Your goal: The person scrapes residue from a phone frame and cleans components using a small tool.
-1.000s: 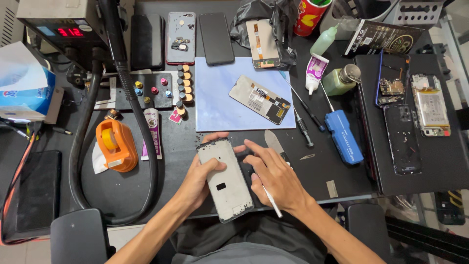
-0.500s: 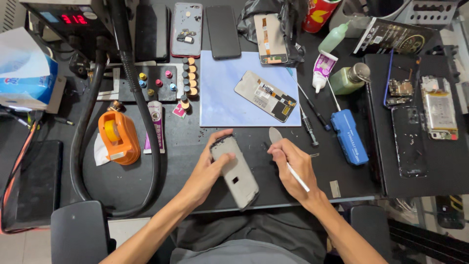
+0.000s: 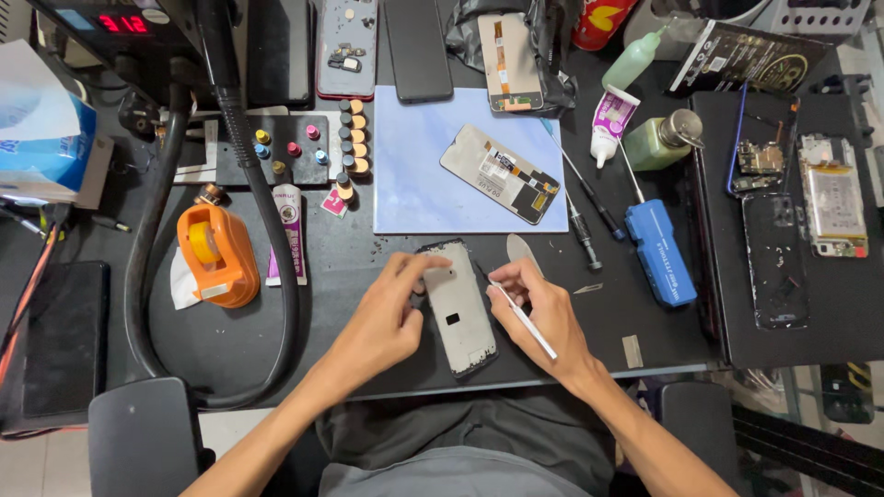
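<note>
Bench (image 3: 276,359): dark work table; it carried all things, I sat at its near edge.
Hose (image 3: 267,212): thick black hose, it curved from top L down along the bench and round to the near edge, well apart from my hands.
Blue mat (image 3: 414,184): pale blue pad behind my hands, w/ a loose display module (image 3: 499,173) lying on it, slanted.
Tape dispenser (image 3: 216,253): orange, on L side, near the hose, not touched.
Blue tool (image 3: 660,250): blue handle w/ thin shaft, R of my hands, apart from them.
Phone frame (image 3: 458,308): the thing in work; it lay flat on the bench just in front of the mat, between both hands, long side pointing away from me, a bit slanted.
Left hand (image 3: 382,317): it gripped the frame's L edge, fingers bent over the upper corner, thumb by the side; the hold was narrow and firm, to keep the frame from sliding.
Right hand (image 3: 543,308): closed like on a pen around a thin white pry stick (image 3: 523,319); its tip met the frame's upper R edge.
Step (my judgement): I was working the tip along the frame edge, prob. scraping or prying there, approx. at the start of that edge.
Next move (judgement): it called for a low angle, small pressure, L hand steady, so the tip would not slip.
</note>
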